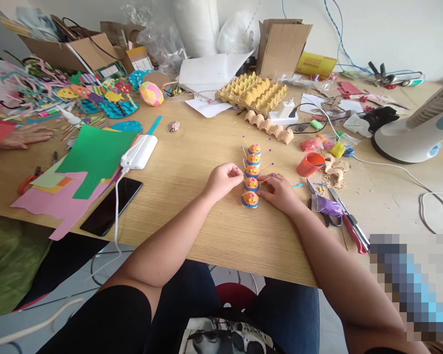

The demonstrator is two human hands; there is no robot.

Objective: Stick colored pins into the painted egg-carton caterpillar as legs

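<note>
Near the front edge of the table (210,236), a black phone (111,206) lay beside overlapping coloured paper sheets (99,155). Farther in, a row of five orange domes (251,171), banded in blue, ran away from the person along the middle. On its left, the left hand (223,182) pinched a purple-tipped stick (237,168) narrowly between thumb and forefinger. Opposite, the right hand (280,193) curved its fingers beside the second-nearest dome; its exact grip could not be told. Beyond stood a red cup (307,165), then yellow egg trays (253,93) and a cardboard box (280,51).
</note>
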